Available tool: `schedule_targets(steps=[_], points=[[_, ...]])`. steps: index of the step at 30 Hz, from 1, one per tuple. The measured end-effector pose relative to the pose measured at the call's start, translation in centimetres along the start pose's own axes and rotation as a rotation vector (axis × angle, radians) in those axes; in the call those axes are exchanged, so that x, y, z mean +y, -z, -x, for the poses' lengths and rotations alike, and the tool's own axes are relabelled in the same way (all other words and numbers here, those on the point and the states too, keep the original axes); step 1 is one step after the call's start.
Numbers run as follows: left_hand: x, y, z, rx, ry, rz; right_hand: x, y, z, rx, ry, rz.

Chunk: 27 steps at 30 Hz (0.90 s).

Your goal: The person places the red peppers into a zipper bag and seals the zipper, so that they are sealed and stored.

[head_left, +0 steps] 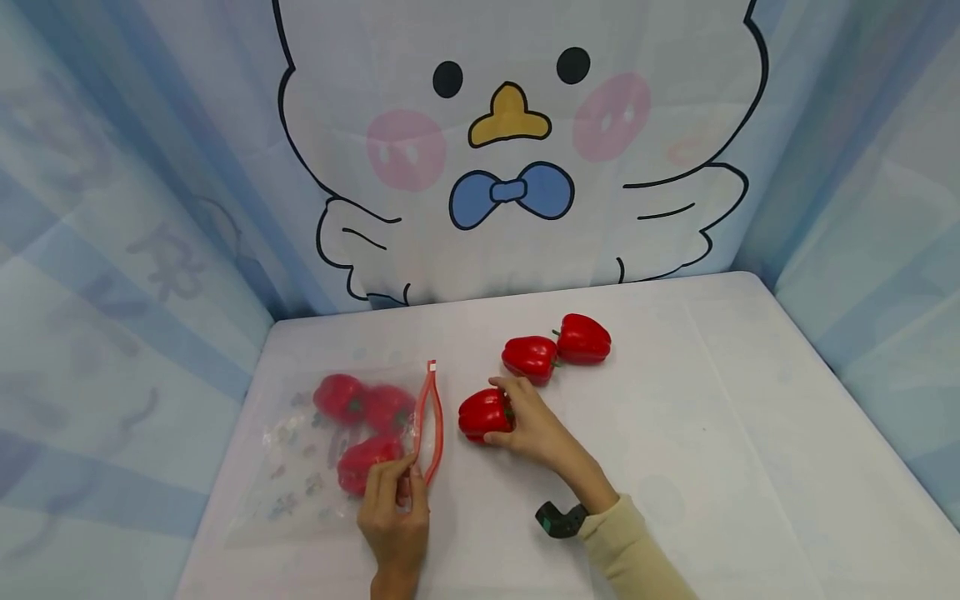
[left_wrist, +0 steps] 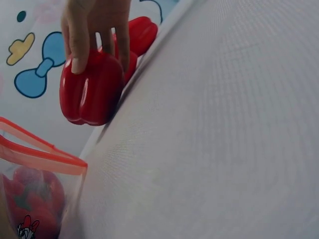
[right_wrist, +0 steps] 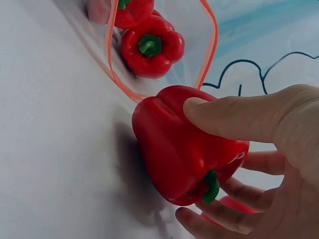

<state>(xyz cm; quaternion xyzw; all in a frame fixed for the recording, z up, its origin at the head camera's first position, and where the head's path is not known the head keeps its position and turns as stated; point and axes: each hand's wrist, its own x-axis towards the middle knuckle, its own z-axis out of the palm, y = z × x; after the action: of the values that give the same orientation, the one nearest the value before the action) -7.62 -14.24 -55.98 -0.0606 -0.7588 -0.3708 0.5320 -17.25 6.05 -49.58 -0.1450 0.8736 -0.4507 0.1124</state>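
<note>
My right hand (head_left: pixel 536 425) grips a red bell pepper (head_left: pixel 482 415) with thumb and fingers around its stem end. In the right wrist view this pepper (right_wrist: pixel 174 144) shows its green stem toward the palm, and its bottom faces the bag's mouth. A clear zip bag (head_left: pixel 292 467) with an orange-red zip edge (head_left: pixel 438 433) lies on the left, its mouth parted. Inside it are three red peppers, one of them the near pepper (head_left: pixel 366 460). At the near end of the mouth, my left hand (head_left: pixel 397 508) pinches the bag's edge.
Two more red peppers, a left one (head_left: pixel 529 358) and a right one (head_left: pixel 583 339), sit close together behind the right hand. The white table (head_left: pixel 720 450) ends at a curtain (head_left: pixel 510 250) with a cartoon face. A dark wrist camera (head_left: pixel 561 520) sits at the right wrist.
</note>
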Motion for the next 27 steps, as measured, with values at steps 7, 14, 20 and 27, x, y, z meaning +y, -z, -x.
schedule_targets(steps=[7, 14, 20, 27], points=[[-0.1, -0.1, 0.0, 0.003, -0.002, 0.008, 0.5, -0.4, 0.3, 0.003, 0.002, -0.035], [-0.1, -0.1, 0.0, 0.003, 0.004, 0.013, 0.3, -1.2, 0.8, -0.017, 0.036, -0.072], [-0.1, -0.1, 0.0, 0.004, 0.000, 0.020, 0.1, -2.1, 1.1, -0.060, 0.109, -0.107], [-0.1, 0.0, -0.1, -0.009, -0.003, 0.016, 0.2, -3.5, 1.2, -0.079, 0.212, -0.139]])
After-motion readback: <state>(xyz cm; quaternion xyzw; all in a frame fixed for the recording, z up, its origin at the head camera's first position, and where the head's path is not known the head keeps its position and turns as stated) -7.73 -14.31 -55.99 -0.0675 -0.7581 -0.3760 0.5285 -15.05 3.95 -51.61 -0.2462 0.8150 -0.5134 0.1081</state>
